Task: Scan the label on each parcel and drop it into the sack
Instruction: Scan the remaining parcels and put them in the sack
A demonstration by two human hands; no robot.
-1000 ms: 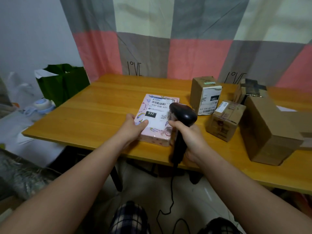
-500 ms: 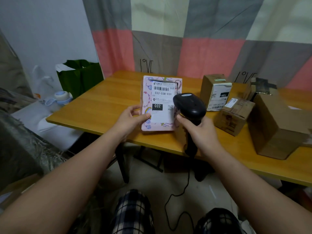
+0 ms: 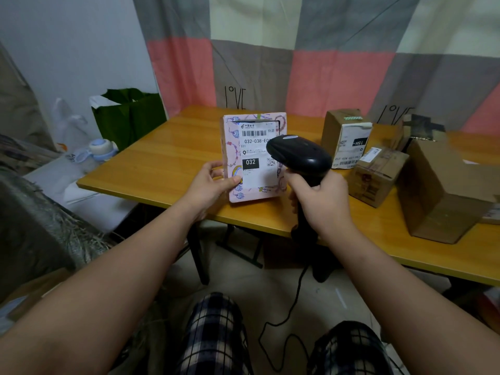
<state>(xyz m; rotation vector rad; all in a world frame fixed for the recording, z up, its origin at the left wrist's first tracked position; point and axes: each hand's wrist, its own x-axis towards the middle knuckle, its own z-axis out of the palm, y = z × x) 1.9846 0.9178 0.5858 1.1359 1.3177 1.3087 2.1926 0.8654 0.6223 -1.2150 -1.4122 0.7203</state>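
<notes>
Wooden table [image 3: 167, 163] runs across the room in front of a chequered grey, pink and cream curtain [image 3: 324, 63]. Near its front edge a pink patterned parcel [image 3: 253, 182] stands upright, its white shipping label [image 3: 255, 142] facing the camera; whether its lower edge rests on the wood cannot be told. The left hand [image 3: 209, 185] pinches the parcel's left edge at its 8 o'clock corner, thumb on the front face and fingers behind. The right hand [image 3: 322, 201] is wrapped around the handle of a black barcode scanner [image 3: 297, 152], whose head sits in front of the parcel at 3 o'clock and hides the right edge of the label. A black cable [image 3: 295, 301] drops from the handle to the floor between plaid trouser legs [image 3: 213, 334].

At 3 o'clock from the parcel an upright labelled cardboard box [image 3: 335, 131] stands on the table, a smaller taped box [image 3: 378, 177] just beside it, then a large cardboard box [image 3: 438, 190]. Off the table's end at 10 o'clock stands a green bag [image 3: 130, 115], with a blue-capped bottle [image 3: 100, 150] below it.
</notes>
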